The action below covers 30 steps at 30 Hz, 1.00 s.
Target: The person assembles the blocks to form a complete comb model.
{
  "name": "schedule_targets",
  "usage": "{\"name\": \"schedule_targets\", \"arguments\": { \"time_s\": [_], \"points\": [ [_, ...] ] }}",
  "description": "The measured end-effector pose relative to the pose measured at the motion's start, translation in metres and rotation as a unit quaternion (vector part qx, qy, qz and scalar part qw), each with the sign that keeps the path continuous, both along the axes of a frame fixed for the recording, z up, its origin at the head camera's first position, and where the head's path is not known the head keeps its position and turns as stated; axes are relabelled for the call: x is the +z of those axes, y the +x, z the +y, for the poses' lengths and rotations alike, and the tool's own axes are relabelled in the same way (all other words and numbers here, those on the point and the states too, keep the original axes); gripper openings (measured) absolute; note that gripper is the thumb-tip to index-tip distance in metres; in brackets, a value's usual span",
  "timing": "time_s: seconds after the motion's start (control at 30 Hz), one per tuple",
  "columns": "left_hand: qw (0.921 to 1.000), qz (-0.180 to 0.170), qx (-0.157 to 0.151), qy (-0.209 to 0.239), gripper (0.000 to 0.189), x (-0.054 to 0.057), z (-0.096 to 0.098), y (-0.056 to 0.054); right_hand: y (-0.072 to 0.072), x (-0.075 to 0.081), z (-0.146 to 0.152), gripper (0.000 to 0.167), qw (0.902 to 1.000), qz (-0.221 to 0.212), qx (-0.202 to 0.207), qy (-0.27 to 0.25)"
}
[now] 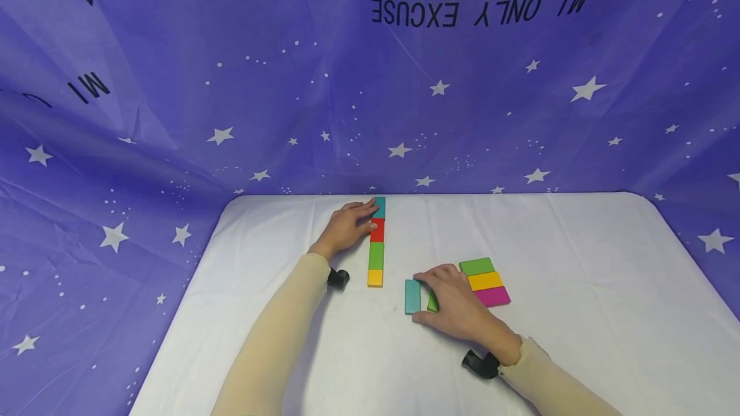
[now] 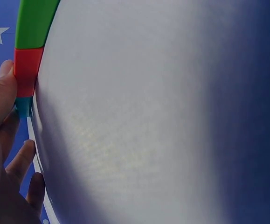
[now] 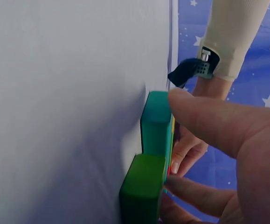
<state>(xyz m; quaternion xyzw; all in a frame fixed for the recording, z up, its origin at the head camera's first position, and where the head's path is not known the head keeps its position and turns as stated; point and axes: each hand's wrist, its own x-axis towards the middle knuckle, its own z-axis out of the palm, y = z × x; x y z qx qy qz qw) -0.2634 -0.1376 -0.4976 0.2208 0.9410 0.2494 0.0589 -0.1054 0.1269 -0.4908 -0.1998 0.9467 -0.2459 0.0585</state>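
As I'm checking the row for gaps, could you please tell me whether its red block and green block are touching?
Touching: the left wrist view shows the red block and the green block meeting end to end, with no gap between them.

left hand [image 1: 345, 226] extended farther forward; right hand [image 1: 453, 302] curved, pinching.

The head view is evenly bright; the right-wrist view is dimmer, a soft-edged shadow [image 3: 88, 168] crossing the white tablecloth [image 3: 69, 60] beside the green block [image 3: 143, 179].

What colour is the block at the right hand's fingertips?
Teal; the block shows best in the head view.
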Motion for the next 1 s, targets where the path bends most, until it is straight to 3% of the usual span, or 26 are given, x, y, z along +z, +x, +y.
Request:
{"name": "schedule_targets", "arguments": {
  "time_s": [0.37, 0.67, 1.0],
  "points": [
    [1.0000, -0.001, -0.001, 0.004, 0.054, 0.000, 0.000, -0.001, 0.002, -0.002, -0.011, 0.070, 0.9987, 0.042, -0.020, 0.018],
    [1.0000, -0.003, 0.001, 0.003, 0.054, -0.001, -0.001, -0.001, 0.003, -0.003, -0.018, 0.069, 0.9975, 0.053, -0.034, 0.033],
    [1.0000, -0.002, 0.001, 0.006, 0.054, 0.001, 0.000, 0.000, 0.005, 0.002, -0.022, 0.064, 0.9981, 0.051, -0.034, -0.004]
  ]
}}
